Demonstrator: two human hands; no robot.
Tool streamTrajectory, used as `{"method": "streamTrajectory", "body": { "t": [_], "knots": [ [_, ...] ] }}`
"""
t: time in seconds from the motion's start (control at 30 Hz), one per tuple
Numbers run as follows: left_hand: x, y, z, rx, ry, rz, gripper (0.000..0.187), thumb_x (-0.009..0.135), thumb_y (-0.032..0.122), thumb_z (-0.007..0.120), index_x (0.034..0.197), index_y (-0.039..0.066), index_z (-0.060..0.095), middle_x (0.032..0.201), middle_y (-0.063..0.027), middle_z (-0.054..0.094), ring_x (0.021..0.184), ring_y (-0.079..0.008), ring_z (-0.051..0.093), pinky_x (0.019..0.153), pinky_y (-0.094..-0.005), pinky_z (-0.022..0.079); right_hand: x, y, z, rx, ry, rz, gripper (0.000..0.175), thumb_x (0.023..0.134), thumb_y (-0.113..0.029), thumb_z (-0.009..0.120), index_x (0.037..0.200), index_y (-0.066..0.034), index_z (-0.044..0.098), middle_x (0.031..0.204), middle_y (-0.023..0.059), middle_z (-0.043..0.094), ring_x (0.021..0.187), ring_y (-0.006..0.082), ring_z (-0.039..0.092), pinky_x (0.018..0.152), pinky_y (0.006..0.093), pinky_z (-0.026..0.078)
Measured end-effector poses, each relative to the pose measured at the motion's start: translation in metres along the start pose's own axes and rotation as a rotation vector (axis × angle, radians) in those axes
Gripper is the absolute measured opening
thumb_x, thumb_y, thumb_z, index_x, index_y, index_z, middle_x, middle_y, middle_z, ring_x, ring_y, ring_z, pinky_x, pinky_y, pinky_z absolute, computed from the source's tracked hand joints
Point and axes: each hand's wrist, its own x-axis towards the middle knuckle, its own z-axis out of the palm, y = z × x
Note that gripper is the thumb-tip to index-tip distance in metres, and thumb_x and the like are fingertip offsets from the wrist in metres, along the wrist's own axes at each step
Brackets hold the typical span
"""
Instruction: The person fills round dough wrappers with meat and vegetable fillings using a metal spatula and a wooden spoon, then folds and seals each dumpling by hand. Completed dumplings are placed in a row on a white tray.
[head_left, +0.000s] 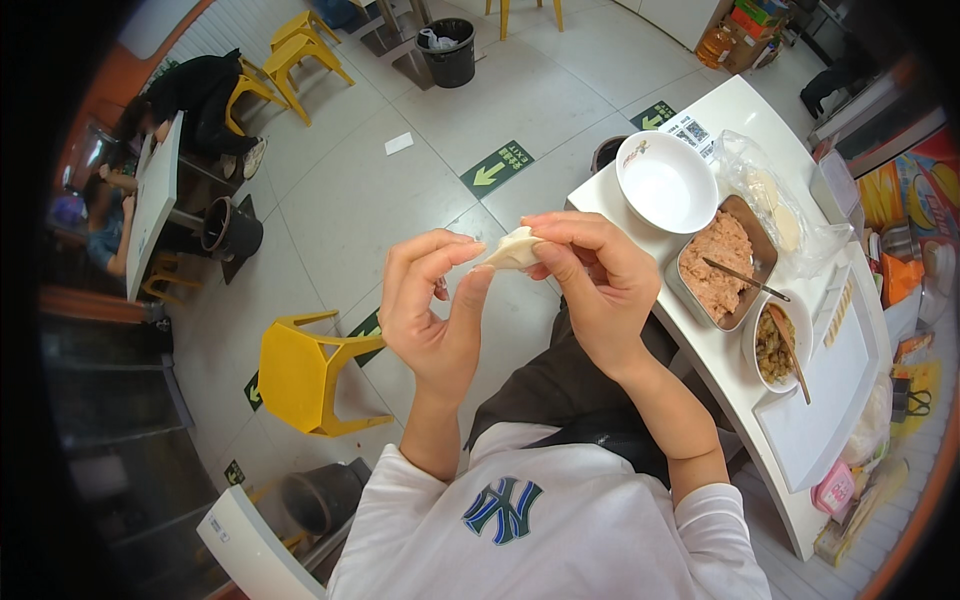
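Note:
A folded dough dumpling (514, 250) is held up in front of my chest, between both hands. My right hand (600, 281) grips its right end with thumb and fingers. The thumb and forefinger of my left hand (435, 300) pinch its narrow left tip. On the white table (600, 196) to my right, a metal container (756, 217) holds pink minced meat (718, 262) with a metal utensil (742, 279) resting in it. Beside it, a white bowl (802, 330) contains a brownish chopped filling (772, 352) and a wooden-looking spoon (789, 352). Round dough wrappers (785, 227) lie in a clear plastic bag (739, 154).
A white bowl (666, 181) with nothing in it stands near the table's far edge. A white tray (817, 420) lies at the table's near end. A yellow stool (300, 375) and black bins (445, 56) stand on the floor. Two people sit at another table (155, 210).

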Motion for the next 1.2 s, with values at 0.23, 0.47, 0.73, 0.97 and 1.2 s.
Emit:
{"method": "streamTrajectory", "body": {
  "t": [0.23,0.47,0.73,0.97,1.2],
  "knots": [
    [-0.006,-0.008,-0.003,-0.053,-0.028,-0.021,0.015,0.088,0.013,0.068,0.096,0.001,0.065,0.095,-0.0057,0.060,0.073,-0.0074,0.050,0.061,-0.0190,0.039,0.001,-0.001,0.001,0.060,-0.008,0.037,0.011,0.088,0.000,0.064,0.098,0.0039,0.066,0.098,0.0130,0.067,0.072,0.0145,0.068,0.061,0.0226,0.056],
    [-0.019,-0.005,0.022,-0.708,-0.036,-0.418,0.031,0.089,0.005,0.064,0.117,-0.006,0.053,0.110,-0.0123,0.062,0.101,-0.0159,0.059,0.087,-0.0273,0.049,0.001,-0.002,0.007,0.205,0.007,0.194,0.009,0.089,-0.003,0.064,0.095,0.0037,0.065,0.095,0.0099,0.065,0.076,0.0135,0.067,0.062,0.0223,0.056],
    [-0.019,-0.010,0.018,-0.597,-0.080,-0.482,0.036,0.090,0.005,0.064,0.122,-0.008,0.053,0.110,-0.0118,0.063,0.103,-0.0150,0.060,0.090,-0.0260,0.048,0.012,0.004,-0.003,-0.287,-0.076,-0.069,0.008,0.083,-0.008,0.070,0.088,-0.0026,0.068,0.088,0.0066,0.065,0.077,0.0149,0.057,0.056,0.0239,0.047],
    [-0.017,-0.005,0.016,-0.515,-0.126,-0.473,0.036,0.090,0.003,0.064,0.122,-0.008,0.055,0.105,-0.0101,0.065,0.098,-0.0122,0.061,0.086,-0.0240,0.049,0.013,0.011,-0.006,-0.403,-0.079,-0.237,0.010,0.079,-0.009,0.072,0.085,-0.0040,0.066,0.084,0.0057,0.065,0.076,0.0210,0.053,0.061,0.0292,0.044],
    [-0.016,-0.004,0.013,-0.382,-0.152,-0.398,0.032,0.088,0.003,0.066,0.118,-0.007,0.059,0.096,-0.0081,0.068,0.088,-0.0113,0.065,0.080,-0.0240,0.052,0.021,0.008,-0.009,-0.503,-0.112,-0.346,0.009,0.078,-0.011,0.071,0.085,-0.0082,0.066,0.089,0.0019,0.064,0.085,0.0219,0.053,0.079,0.0345,0.037]
  ]
}}
